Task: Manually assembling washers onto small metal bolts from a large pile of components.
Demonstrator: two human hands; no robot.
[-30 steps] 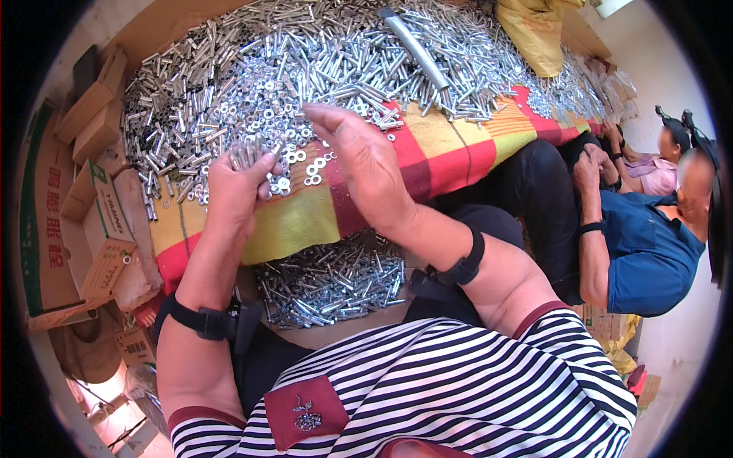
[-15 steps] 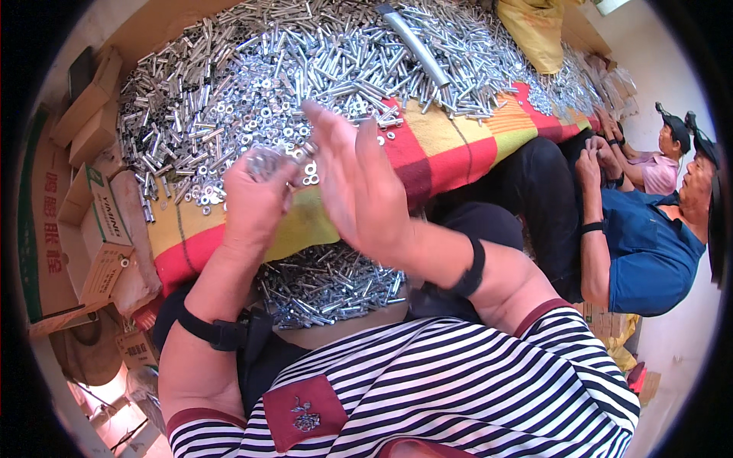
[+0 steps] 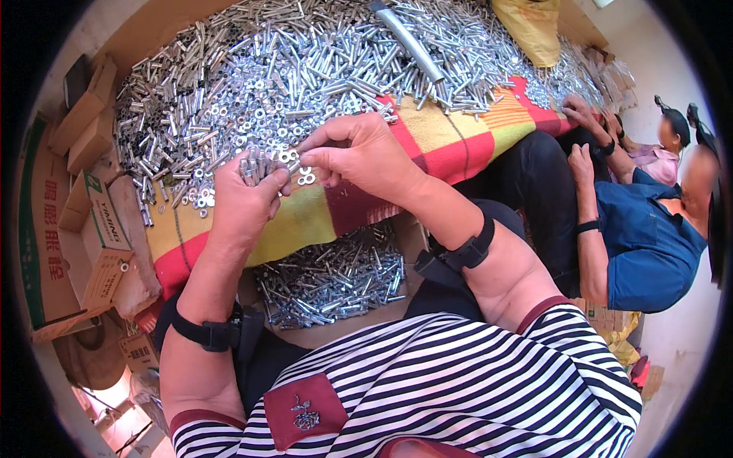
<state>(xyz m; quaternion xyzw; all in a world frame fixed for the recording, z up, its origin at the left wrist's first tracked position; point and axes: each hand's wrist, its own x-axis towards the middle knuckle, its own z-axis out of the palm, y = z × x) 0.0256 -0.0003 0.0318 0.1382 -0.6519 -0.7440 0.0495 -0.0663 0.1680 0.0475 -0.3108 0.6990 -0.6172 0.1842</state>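
Note:
My left hand (image 3: pixel 240 200) is closed around a small bunch of silvery expansion bolts (image 3: pixel 256 166), their ends standing up beside the thumb. Just to its right, my right hand (image 3: pixel 368 156) is pinched, thumb against forefinger, at the end of the bunch. What sits in that pinch is too small to make out. Loose washers (image 3: pixel 307 175) lie on the checked blanket (image 3: pixel 450 151) below the right fingertips. Beyond both hands spreads a big heap of metal bolts, sleeves and nuts (image 3: pixel 328 72).
A cardboard box of finished-looking bolts (image 3: pixel 332 286) sits at my lap. Open cartons (image 3: pixel 103 217) stand at the left. A metal channel (image 3: pixel 408 42) lies on the heap, near a yellow sack (image 3: pixel 532 30). At the right, a person in blue (image 3: pixel 641 248) sits beside another in pink.
My right hand has gone from spread and blurred to a pinch beside the left hand. The left hand has shifted slightly down and left. The neighbour's far hand has reached toward the heap.

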